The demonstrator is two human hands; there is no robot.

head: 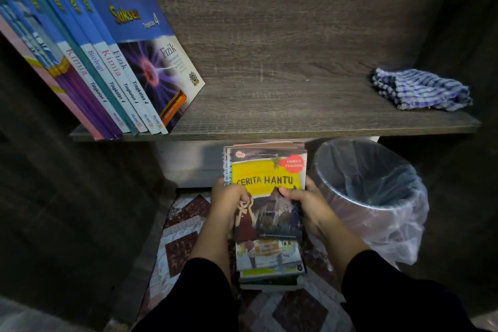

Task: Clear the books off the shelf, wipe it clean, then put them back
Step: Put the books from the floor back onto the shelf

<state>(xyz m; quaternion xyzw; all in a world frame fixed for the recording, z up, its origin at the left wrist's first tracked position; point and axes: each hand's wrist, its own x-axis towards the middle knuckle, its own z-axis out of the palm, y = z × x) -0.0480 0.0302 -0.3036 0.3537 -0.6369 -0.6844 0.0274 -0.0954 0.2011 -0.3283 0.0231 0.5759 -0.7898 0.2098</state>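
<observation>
Head view. Wooden shelf (283, 105) spans the upper half. At 10 o'clock, a row of school books (107, 62) stands on it, leaning left, spines marked Kimia, Biologi and Fizik. At 2 o'clock, a crumpled blue-and-white checked cloth (420, 91) lies on the shelf, well apart from the row. Below the shelf edge, at centre, both hands grip a small stack of books (269, 197), top cover yellow, reading "Cerita Hantu". Left hand (229, 199): fingers curled round the stack's left edge. Right hand (307, 205): thumb across the cover, fingers wrapped behind the right edge. At 4 o'clock, a bin lined with clear plastic (372, 191) stands on the patterned floor (180, 248), just beside the right hand.
</observation>
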